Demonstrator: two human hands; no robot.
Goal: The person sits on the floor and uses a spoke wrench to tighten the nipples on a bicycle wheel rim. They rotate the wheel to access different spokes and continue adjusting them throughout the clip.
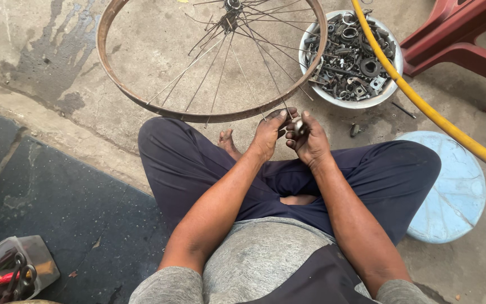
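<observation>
Rusty wheel rim [142, 98] and spokes [220, 67] block ahead; bowl of metal parts [351, 102] and yellow hose [423, 107] crowd right. Bare concrete floor [46, 50] open front-left.

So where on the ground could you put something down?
Bare concrete lies left of the rusty wheel rim, and the dark mat between the knee and the tool box is open. It is crowded on the right: parts bowl, yellow hose, blue stool, red chair.

1 wheel [212, 62], 1 bowl [316, 93], 2 stools [451, 191]
</observation>
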